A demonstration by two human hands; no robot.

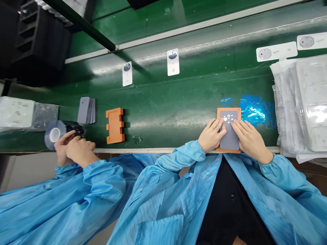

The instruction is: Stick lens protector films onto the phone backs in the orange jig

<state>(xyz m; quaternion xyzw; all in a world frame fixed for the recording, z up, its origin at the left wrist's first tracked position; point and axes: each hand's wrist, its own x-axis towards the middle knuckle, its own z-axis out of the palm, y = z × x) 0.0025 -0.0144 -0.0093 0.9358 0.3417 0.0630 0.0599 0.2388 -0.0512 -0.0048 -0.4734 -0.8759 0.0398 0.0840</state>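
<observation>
An orange jig (219, 111) lies at the near edge of the green belt, with a grey panel (230, 137) seated in it. The panel has a ring of small holes near its far end. My left hand (211, 135) rests on the panel's left side, fingers stretched flat and a fingertip at the holes. My right hand (251, 140) lies on its right side, fingers also flat and pointing to the holes. Neither hand grips anything.
Blue film (257, 110) lies crumpled just right of the jig. Stacked clear trays (304, 102) fill the right end. White cards (173, 62) ride the belt's far side. To the left are a spare orange jig (115, 125), a stack of grey panels (87, 110), and a co-worker's hands (75, 147) on a tape roll (54, 135).
</observation>
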